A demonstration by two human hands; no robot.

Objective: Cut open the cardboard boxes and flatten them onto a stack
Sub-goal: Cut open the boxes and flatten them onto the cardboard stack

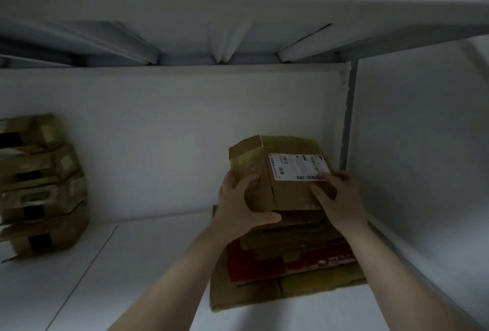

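A brown cardboard box [288, 193] with a white shipping label on top sits on a pile of flattened cardboard [288, 259] at the right of a white shelf. My left hand [239, 206] grips the box's left side, thumb underneath near its bottom edge. My right hand [337, 201] holds the right front corner, fingers over the label's edge. The pile beneath shows brown, red and yellowish sheets. No cutting tool is in view.
Several taped, uncut boxes [39, 187] are stacked at the far left of the shelf. A white back wall [172, 145] and a white side panel [412, 158] enclose the shelf. Another shelf [238, 39] hangs overhead. The shelf surface [132, 264] lies between the two stacks.
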